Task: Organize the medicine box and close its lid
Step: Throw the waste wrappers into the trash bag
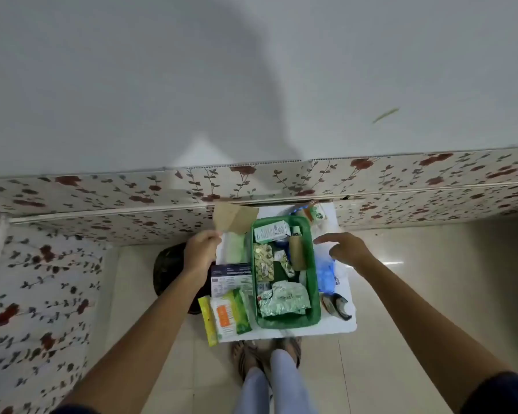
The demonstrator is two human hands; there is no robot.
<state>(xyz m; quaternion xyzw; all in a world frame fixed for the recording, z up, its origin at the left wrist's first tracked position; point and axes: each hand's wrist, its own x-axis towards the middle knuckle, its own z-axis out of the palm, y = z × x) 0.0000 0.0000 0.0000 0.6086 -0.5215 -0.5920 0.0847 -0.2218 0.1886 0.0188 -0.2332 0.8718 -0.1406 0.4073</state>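
Observation:
A green medicine box (311, 255) stands lidless on a small white table (326, 327). Inside lie a white-green carton (271, 231), blister strips (263, 262), a brown bottle (297, 249) and crumpled silver foil packs (284, 298). My left hand (202, 249) pinches the edge of a brown paper envelope (234, 218) at the box's far left. To the box's right, my right hand (346, 248) hovers with fingers spread, holding nothing. Left of the box lie a pale green pack (235, 248), a grey-white carton (231, 277) and yellow, orange and green packets (225, 316).
A blue plastic bag (325, 273) and a dark curved object (337, 306) lie right of the box. Small bottles (316, 212) stand at the table's far end. Flower-patterned panels (102, 201) run behind and to the left. A dark round thing (169, 270) sits on the floor.

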